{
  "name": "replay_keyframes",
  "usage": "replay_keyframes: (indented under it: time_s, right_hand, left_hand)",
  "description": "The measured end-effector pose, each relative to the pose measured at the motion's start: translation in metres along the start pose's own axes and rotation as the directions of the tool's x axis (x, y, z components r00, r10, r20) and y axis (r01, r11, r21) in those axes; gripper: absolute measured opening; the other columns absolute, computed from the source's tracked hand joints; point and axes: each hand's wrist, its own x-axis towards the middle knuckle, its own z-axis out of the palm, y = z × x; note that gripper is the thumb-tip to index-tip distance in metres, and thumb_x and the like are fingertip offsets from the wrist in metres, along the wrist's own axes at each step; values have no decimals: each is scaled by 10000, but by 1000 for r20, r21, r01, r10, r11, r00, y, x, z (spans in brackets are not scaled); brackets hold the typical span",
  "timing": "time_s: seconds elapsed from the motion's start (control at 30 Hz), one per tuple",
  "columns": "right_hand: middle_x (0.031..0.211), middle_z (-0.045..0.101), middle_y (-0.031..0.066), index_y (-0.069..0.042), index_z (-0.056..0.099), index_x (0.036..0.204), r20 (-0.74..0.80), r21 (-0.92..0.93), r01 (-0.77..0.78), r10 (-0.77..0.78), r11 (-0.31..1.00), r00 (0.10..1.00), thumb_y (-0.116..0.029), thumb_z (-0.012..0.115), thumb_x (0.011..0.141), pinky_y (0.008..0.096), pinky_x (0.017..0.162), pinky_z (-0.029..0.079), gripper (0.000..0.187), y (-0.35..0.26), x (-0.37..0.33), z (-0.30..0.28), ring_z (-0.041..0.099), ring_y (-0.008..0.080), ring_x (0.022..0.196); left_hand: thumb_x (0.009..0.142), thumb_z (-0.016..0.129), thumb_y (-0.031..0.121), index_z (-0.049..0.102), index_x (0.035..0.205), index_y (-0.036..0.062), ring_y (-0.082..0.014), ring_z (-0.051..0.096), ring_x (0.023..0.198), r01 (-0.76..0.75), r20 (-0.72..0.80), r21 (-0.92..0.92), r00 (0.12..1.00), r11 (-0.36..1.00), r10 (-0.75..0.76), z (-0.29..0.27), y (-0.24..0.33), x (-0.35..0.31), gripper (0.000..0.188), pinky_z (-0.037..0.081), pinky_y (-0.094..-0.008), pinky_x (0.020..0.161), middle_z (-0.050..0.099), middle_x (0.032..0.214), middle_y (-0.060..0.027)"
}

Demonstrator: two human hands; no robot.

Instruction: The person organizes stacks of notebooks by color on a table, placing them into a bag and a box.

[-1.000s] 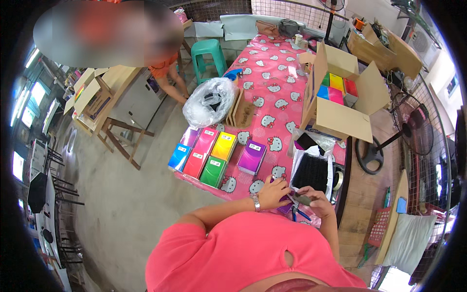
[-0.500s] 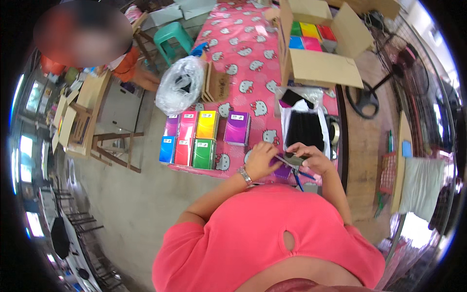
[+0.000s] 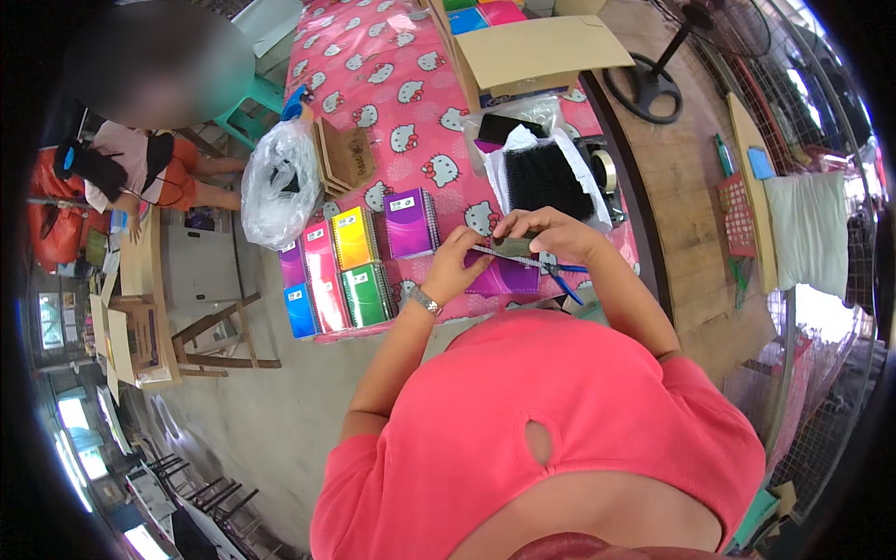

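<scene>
A purple notebook [image 3: 509, 277] lies at the table's near edge, its wire-bound edge turned away from me. My left hand [image 3: 455, 269] pinches the left end of that bound edge. Just above the binding, my right hand [image 3: 553, 233] is closed on a small, flat grey-green piece [image 3: 514, 246] whose kind I cannot make out. Blue-handled pliers [image 3: 566, 281] sit at the binding's right end, below my right hand, with their handles spread; whether the hand touches them is hidden.
Spiral notebooks in several colours [image 3: 341, 280] stand left of my hands. Beyond them are a plastic bag [image 3: 282, 182] and brown boards [image 3: 343, 159]. Black binding wires [image 3: 551, 177] lie on white paper ahead. An open carton [image 3: 541, 54] stands behind; another person [image 3: 140, 163] is far left.
The view has shifted, so the table sits further left and more of the purple notebook shows. Both hands stay at its binding. The right hand keeps the grey-green piece.
</scene>
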Motion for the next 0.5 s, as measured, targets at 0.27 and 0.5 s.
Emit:
replay_keyframes:
  time_s: [0.27,0.5]
  right_hand:
    - [1140,585,72,-33,689,997,-108,-137,-80,66,987,992,-83,727,744,323,962,408,261,5,7,2,538,194,1110]
    - [1129,604,126,-33,690,984,-633,-654,19,-560,757,535,-178,766,741,341,924,444,292,4,-71,-27,566,260,1084]
  left_hand:
    - [756,745,74,610,958,19,-257,625,803,124,-4,-76,992,989,-125,-4,-1,8,249,510,-328,694,599,909,-108]
    - [824,696,32,648,1022,24,-117,637,771,256,-88,-264,954,930,-288,5,-23,-6,204,516,-260,664,668,913,-71]
